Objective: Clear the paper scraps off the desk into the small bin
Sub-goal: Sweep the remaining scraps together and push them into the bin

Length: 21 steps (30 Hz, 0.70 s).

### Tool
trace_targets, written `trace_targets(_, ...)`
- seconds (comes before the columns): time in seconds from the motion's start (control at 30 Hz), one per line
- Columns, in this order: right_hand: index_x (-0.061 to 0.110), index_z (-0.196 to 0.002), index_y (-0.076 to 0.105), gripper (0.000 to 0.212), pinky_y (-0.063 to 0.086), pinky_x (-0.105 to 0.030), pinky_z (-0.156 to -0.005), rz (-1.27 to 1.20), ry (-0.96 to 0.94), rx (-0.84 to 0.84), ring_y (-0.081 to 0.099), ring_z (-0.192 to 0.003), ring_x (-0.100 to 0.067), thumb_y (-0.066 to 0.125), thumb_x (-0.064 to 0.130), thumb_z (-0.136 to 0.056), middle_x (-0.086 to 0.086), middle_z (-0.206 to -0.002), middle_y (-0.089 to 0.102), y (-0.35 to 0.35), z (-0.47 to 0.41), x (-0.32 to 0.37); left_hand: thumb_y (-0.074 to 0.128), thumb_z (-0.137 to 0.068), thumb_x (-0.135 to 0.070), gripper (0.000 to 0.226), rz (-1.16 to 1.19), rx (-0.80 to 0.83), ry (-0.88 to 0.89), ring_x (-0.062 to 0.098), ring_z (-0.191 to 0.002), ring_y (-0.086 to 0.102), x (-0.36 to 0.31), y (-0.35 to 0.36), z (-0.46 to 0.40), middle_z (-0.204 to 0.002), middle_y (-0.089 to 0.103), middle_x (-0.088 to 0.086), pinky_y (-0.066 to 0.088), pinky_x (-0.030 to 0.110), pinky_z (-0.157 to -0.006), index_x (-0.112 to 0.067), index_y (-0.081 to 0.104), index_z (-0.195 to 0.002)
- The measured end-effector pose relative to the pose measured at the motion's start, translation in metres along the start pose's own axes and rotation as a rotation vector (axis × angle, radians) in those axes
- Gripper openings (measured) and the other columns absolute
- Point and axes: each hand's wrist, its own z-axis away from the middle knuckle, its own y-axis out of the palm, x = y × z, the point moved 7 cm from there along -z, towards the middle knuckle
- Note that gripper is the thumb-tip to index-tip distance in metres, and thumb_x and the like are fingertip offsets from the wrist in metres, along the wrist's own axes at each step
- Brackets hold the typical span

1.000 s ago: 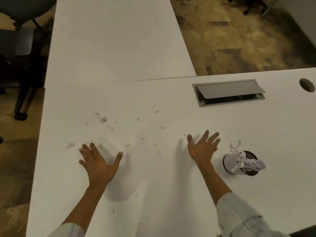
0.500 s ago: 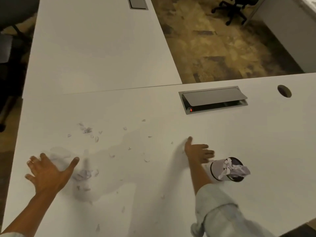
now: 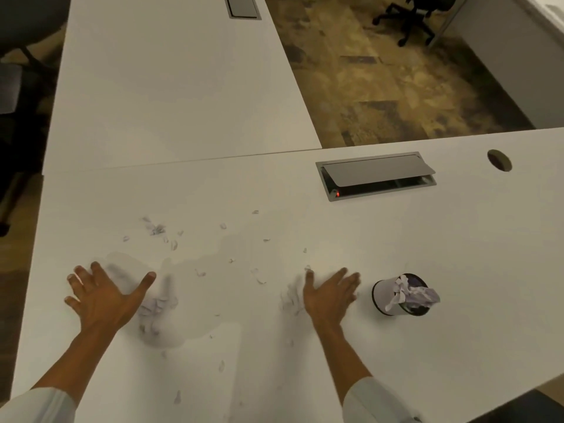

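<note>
Paper scraps (image 3: 157, 229) lie scattered over the white bench (image 3: 457, 254), most of them well to the left of the small bin (image 3: 385, 296): a loose cluster sits far left and farther from the person than the bin, thinner bits trail between that cluster and the bin, and a few lie toward the near edge. A blurred heap of scraps (image 3: 155, 308) lies far left of the bin, touching the thumb side of the left hand (image 3: 102, 300). That hand lies flat on the bench with fingers spread wide and thumb out, holding nothing. The right hand (image 3: 328, 296) lies just left of the bin, palm down, fingers straight and close together, gripping nothing; a blurred smear of scraps (image 3: 290, 300) sits against its left side. The small bin lies tipped on its side, its mouth facing right and away from that hand, with crumpled paper (image 3: 418, 296) bulging out of the opening. Beyond the bin, a grey cable hatch (image 3: 377, 172) is set into the bench with its flap partly raised and a small red light inside. Farther right of the hatch is a round cable hole (image 3: 499, 160).
</note>
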Motion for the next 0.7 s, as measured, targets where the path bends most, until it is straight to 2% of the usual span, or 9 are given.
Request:
trace_targets(0.1, -0.005, -0.15, 0.005, 0.095, 0.012, -0.056, -0.118, 0.037, 0.097, 0.027, -0.006, -0.147, -0.042, 0.043, 0.058, -0.091, -0.032, -0.157, -0.006, 0.001, -0.011, -0.03, 0.022, -0.036, -0.097, 0.147, -0.003, 0.028, -0.034, 0.038, -0.147, -0.005, 0.009, 0.006, 0.005, -0.159, -0.003, 0.021, 0.006, 0.062, -0.115, -0.006, 0.0, -0.15)
trace_targets(0.2, -0.005, -0.151, 0.004, 0.093, 0.01, -0.055, -0.119, 0.02, 0.037, 0.052, -0.008, -0.148, -0.041, 0.04, 0.059, -0.092, -0.032, -0.157, -0.005, 0.018, 0.007, -0.012, 0.032, -0.044, -0.093, 0.141, 0.018, 0.026, -0.035, 0.04, -0.147, -0.002, 0.011, 0.015, 0.015, -0.158, 0.0, 0.024, 0.01, 0.063, -0.115, -0.003, 0.003, -0.149)
trace_targets(0.3, -0.001, -0.152, 0.001, 0.093, 0.005, -0.051, -0.121, 0.035, -0.15, 0.138, -0.011, -0.149, -0.036, 0.035, 0.062, -0.093, -0.026, -0.159, -0.008, 0.049, 0.048, 0.026, 0.045, -0.055, -0.084, 0.13, 0.027, 0.02, -0.005, 0.042, -0.145, 0.003, 0.003, 0.025, 0.028, -0.156, 0.005, 0.027, 0.016, 0.063, -0.113, 0.0, 0.008, -0.147)
trace_targets(0.43, 0.009, -0.152, -0.012, 0.096, -0.011, -0.043, -0.12, 0.074, -0.531, 0.258, -0.026, -0.146, -0.022, 0.022, 0.072, -0.089, -0.012, -0.158, -0.026, 0.08, 0.098, 0.068, 0.028, -0.061, -0.087, 0.127, -0.052, 0.031, 0.105, 0.04, -0.147, -0.001, -0.016, 0.035, 0.039, -0.157, -0.002, 0.028, 0.014, 0.058, -0.116, 0.001, 0.004, -0.149)
trace_targets(0.5, 0.01, -0.152, -0.012, 0.095, -0.013, -0.043, -0.118, 0.089, -0.64, 0.257, -0.028, -0.146, -0.019, 0.022, 0.073, -0.089, -0.008, -0.158, -0.028, 0.081, 0.088, 0.083, 0.022, -0.064, -0.086, 0.123, -0.106, -0.006, 0.134, 0.038, -0.147, -0.004, -0.019, 0.027, 0.032, -0.158, -0.004, 0.026, 0.012, 0.056, -0.117, 0.0, 0.002, -0.15)
trace_targets(0.63, 0.005, -0.154, -0.001, 0.093, -0.005, -0.055, -0.119, 0.136, -0.587, 0.137, -0.017, -0.149, -0.026, 0.031, 0.066, -0.092, -0.015, -0.161, -0.014, 0.055, 0.011, 0.104, 0.028, -0.068, -0.084, 0.119, -0.138, -0.057, 0.094, 0.04, -0.147, -0.005, -0.007, 0.002, 0.002, -0.158, -0.007, 0.025, 0.009, 0.058, -0.118, -0.003, -0.001, -0.15)
trace_targets(0.7, 0.003, -0.153, 0.004, 0.094, 0.002, -0.06, -0.119, 0.189, -0.524, 0.099, -0.01, -0.15, -0.03, 0.029, 0.068, -0.09, -0.018, -0.162, -0.007, 0.042, -0.026, 0.101, 0.029, -0.069, -0.087, 0.122, -0.119, -0.052, 0.072, 0.039, -0.147, -0.009, 0.002, -0.004, -0.012, -0.158, -0.01, 0.024, 0.009, 0.057, -0.119, -0.003, -0.005, -0.15)
